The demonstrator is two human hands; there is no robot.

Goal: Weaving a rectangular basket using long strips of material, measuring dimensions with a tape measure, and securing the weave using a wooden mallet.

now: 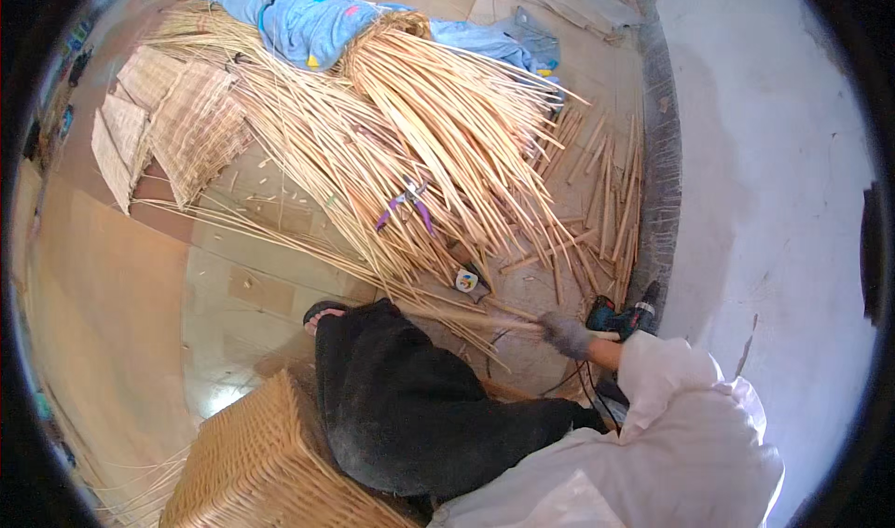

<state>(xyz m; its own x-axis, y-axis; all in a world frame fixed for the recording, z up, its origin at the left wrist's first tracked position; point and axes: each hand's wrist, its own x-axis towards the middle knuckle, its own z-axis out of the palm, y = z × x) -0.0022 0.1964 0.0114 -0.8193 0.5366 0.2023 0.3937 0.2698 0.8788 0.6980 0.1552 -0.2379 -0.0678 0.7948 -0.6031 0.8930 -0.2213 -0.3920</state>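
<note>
My right hand [564,334], in a grey glove, is low at the right, closed round a pale cane stick [485,321]. The stick reaches left past my knee and is smeared by motion. Just beyond the hand lies a cordless drill [623,319], dark with teal parts. A tape measure [468,282] rests on the floor ahead of the hand. Farther off, purple-handled pruning shears [406,207] lie open on loose canes [322,169]. My left hand is out of view.
A thick cane bundle [457,109] lies partly wrapped in blue cloth [312,25]. Woven panels [196,123] lie at the left. Short thick sticks [615,192] are by the white wall [764,202]. A wicker basket [252,453] stands beside my dark-clad leg [410,407].
</note>
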